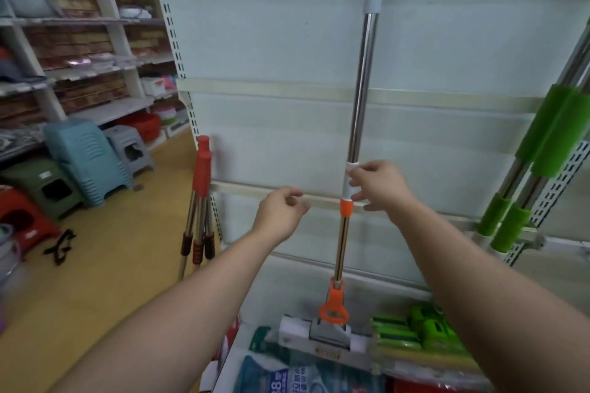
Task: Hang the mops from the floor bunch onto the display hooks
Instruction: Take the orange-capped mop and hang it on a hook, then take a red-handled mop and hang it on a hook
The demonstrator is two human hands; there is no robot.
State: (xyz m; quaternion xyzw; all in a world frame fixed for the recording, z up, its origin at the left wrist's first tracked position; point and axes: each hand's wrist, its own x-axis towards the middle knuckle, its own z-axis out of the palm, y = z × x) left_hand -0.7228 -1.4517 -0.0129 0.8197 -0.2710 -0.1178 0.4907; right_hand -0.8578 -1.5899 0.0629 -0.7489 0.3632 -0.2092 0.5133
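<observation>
orange mop hangs upright on display panel, hook out of view. my right hand at mop's white collar, steadying it, i judge; fingers loosely around collar, grip cannot tell. left hand left of mop, loosely curled, holding nothing. red mops farther left of mop, leaning, waiting.

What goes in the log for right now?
left hand: holds nothing | right hand: touches orange mop collar | red mops: leaning, unhung
</observation>
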